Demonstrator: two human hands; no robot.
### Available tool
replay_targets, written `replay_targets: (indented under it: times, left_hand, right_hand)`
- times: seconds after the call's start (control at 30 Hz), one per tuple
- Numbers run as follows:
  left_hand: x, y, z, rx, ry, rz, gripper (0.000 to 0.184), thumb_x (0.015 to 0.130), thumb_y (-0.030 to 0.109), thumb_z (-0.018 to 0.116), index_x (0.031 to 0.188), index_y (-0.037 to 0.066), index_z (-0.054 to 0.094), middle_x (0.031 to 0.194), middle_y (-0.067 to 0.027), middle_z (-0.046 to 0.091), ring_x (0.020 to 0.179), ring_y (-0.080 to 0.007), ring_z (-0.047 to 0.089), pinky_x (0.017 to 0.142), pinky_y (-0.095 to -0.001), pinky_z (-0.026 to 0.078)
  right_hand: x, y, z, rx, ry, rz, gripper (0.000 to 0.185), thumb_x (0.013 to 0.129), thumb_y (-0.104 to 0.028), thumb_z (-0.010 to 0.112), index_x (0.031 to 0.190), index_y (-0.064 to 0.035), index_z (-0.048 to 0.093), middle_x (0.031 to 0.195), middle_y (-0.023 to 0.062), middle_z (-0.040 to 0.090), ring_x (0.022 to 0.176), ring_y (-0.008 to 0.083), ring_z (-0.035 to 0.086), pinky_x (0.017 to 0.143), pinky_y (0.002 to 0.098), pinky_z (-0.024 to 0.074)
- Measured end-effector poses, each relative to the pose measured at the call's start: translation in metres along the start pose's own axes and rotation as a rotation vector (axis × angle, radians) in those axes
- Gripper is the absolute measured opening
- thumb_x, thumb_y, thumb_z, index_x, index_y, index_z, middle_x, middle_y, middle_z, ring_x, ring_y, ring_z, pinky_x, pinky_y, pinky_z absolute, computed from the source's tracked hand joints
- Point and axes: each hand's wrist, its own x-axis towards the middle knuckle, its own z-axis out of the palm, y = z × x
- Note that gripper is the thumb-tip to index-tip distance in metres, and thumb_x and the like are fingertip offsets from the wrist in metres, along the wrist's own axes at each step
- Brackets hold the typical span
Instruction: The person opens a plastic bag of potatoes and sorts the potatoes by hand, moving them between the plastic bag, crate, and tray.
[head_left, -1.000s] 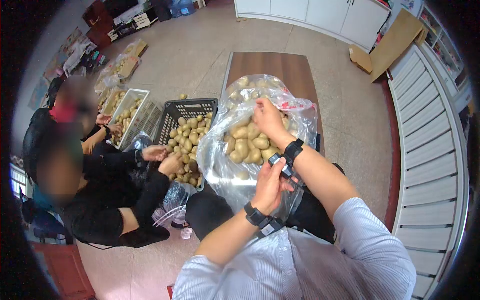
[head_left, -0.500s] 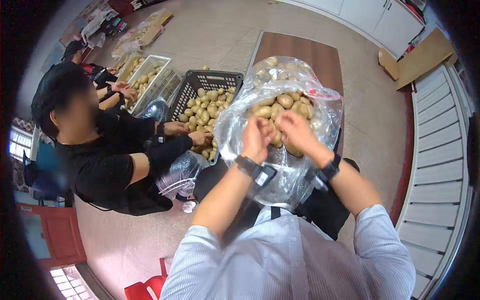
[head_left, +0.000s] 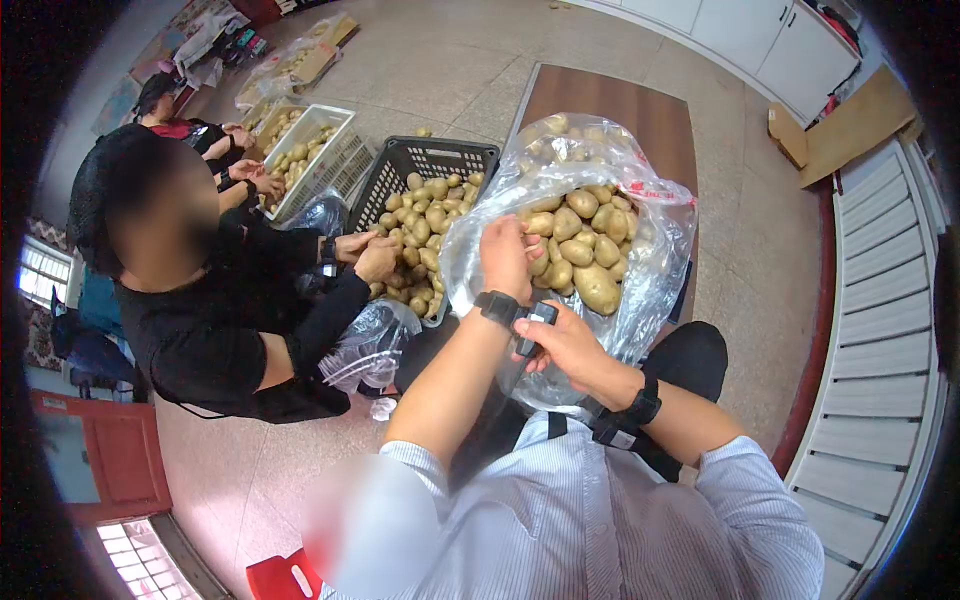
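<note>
A clear plastic bag [head_left: 655, 225] lies with its mouth toward me, and several potatoes [head_left: 590, 240] show inside. My left hand [head_left: 508, 258] is at the left side of the mouth, its fingers curled close to the potatoes; what they hold, if anything, is hidden. On my left wrist is a black strap [head_left: 497, 308] with a small black device [head_left: 537, 328]. My right hand [head_left: 568, 345] is closed on this device, in front of the bag. Another black wristband [head_left: 640, 400] is on my right wrist.
The bag rests on a brown tabletop [head_left: 610, 95]. To the left stand a black crate [head_left: 425, 152] of potatoes and a white crate [head_left: 343, 150]. A co-worker in black [head_left: 220, 310] reaches into the black crate. A white slatted panel [head_left: 865, 300] borders the right side.
My right hand has left the potatoes and come down and left onto the device at my left wrist. My left hand has moved slightly left and up.
</note>
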Motion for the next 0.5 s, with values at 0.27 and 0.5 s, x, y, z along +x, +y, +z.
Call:
replay_targets:
  times: [0.27,0.5]
  left_hand:
    - [-0.005,0.004,0.007,0.766,-0.199,0.759,0.018,0.088,0.006,0.056,0.103,-0.002,0.060,0.094,-0.0130,0.063,0.081,-0.0221,0.063,0.075,-0.0366,0.051]
    - [-0.004,0.005,0.007,0.331,-0.205,0.154,0.020,0.091,0.009,0.057,0.110,0.001,0.057,0.089,-0.0083,0.063,0.065,-0.0142,0.062,0.053,-0.0263,0.051]
  right_hand:
    - [-0.013,-0.014,0.012,-0.008,0.061,-0.063,0.027,0.091,-0.025,0.065,0.103,-0.0043,0.053,0.079,0.0088,0.068,0.053,0.0119,0.063,0.044,0.0202,0.0463]
    - [-0.009,0.004,0.015,0.044,0.016,-0.049,0.040,0.089,-0.026,0.068,0.115,-0.0011,0.050,0.092,0.0074,0.065,0.065,0.0151,0.065,0.051,0.0244,0.0525]
